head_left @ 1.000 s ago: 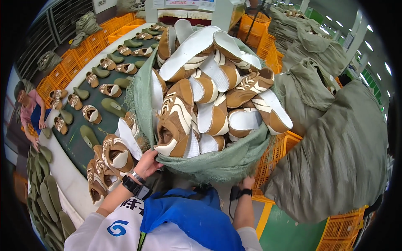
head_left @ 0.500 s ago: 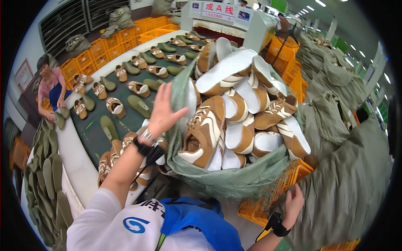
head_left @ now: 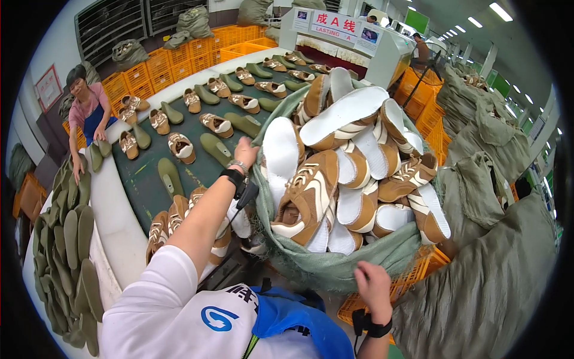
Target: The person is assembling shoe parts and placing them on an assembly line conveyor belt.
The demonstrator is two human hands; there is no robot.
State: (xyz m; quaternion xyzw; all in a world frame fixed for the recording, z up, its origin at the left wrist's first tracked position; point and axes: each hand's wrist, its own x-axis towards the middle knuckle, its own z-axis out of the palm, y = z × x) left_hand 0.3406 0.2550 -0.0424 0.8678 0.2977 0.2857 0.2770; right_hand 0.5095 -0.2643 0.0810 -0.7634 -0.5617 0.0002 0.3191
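A green woven sack stands in front of me, its top rolled down. It is heaped with brown-and-cream sneaker uppers; many show their white undersides. My left hand is closed at the sack's left rim, with its fingers partly hidden. At the front rim, my right hand has curled fingers against the folded cloth. Both hands hold only the sack, no shoe. Just below my left forearm, more sneaker uppers stand in a row at the near edge of the dark green conveyor belt.
Olive shoe lasts and sneakers sit in rows on the belt. More lasts are piled at the left, where a co-worker in pink reaches toward them. Orange crates line the back. Large grey-green sacks crowd the right.
My left hand has come down from open above the belt to the sack's rim. My right hand has moved left and up to the front rim. The co-worker's arm has reached toward the piled lasts.
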